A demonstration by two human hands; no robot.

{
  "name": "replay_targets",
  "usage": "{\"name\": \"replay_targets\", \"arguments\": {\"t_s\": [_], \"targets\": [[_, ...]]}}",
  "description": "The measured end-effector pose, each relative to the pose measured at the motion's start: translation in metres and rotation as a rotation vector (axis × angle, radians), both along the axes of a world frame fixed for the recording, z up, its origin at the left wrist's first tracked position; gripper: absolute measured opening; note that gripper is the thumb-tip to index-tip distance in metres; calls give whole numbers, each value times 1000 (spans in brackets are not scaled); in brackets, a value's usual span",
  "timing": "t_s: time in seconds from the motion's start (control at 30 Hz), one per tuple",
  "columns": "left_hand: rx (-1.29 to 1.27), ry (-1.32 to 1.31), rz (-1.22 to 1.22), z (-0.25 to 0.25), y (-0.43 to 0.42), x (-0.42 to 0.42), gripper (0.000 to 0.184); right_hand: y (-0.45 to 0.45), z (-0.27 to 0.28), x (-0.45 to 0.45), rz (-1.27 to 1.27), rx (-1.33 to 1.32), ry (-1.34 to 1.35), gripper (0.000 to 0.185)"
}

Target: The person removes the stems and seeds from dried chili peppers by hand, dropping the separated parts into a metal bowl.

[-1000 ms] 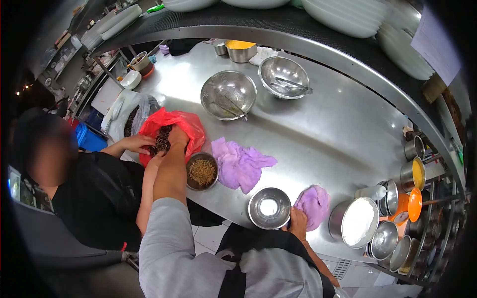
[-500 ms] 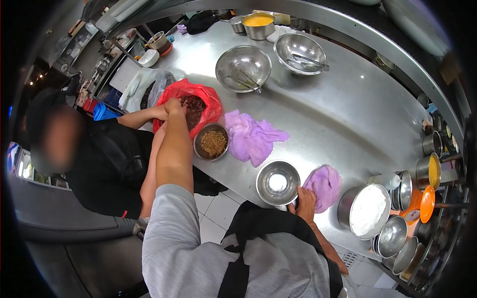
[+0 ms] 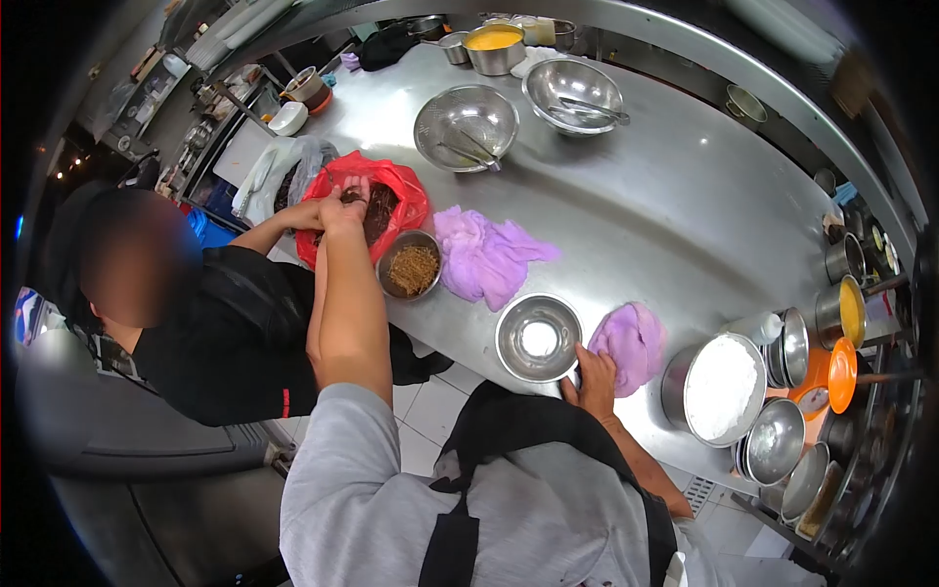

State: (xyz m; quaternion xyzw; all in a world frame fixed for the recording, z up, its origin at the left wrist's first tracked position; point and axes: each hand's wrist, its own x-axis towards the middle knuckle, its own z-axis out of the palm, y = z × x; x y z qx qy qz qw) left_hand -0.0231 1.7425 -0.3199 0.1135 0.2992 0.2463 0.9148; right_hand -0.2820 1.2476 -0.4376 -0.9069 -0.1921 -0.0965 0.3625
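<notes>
This looks like a commercial kitchen, built around a broad, bare stainless-steel tabletop (image 3: 646, 215). On its far side stand a round steel pot of yellow contents (image 3: 496, 65) and a perforated metal bowl with tongs (image 3: 452, 111); at its near edge, a shiny round steel bowl (image 3: 516, 344). Right of it, nested silvery metal bowls (image 3: 776, 453); below it, pale square floor tiles (image 3: 427, 431) and a slotted drain grate (image 3: 697, 493).

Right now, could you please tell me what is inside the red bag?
Dark, stringy pieces show inside the red bag; anything beneath the left hand or deeper down cannot be seen.
</notes>
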Motion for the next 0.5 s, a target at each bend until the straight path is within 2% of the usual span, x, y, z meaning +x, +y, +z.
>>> {"name": "replay_targets", "arguments": {"t_s": [0.07,0.13,0.2,0.27,0.3,0.4,0.47,0.5], "targets": [[-45,-11,-49,7,-26,-16,24,-1,-1,-1,9,35,-4,62],[49,-155,-244,1,-59,-36,15,-1,-4,-1,-14,58,-11,58],[139,-102,-355,22,-140,-79,8,-6,-8,-1,-12,157,-95,56],[131,-93,-565,14,-196,-115,6,-12,-8,-3,-20,329,-38,50],[108,-108,-772,-2,-215,-130,7,-12,0,-2,-58,508,66,49],[135,24,-880,0,-285,-182,8,-11,54,11,-151,982,356,50],[130,28,-1096,-4,-307,-198,8,-12,85,29,-64,863,486,53],[118,30,-1115,-3,-317,-201,8,-9,91,38,-33,907,595,54]]}}
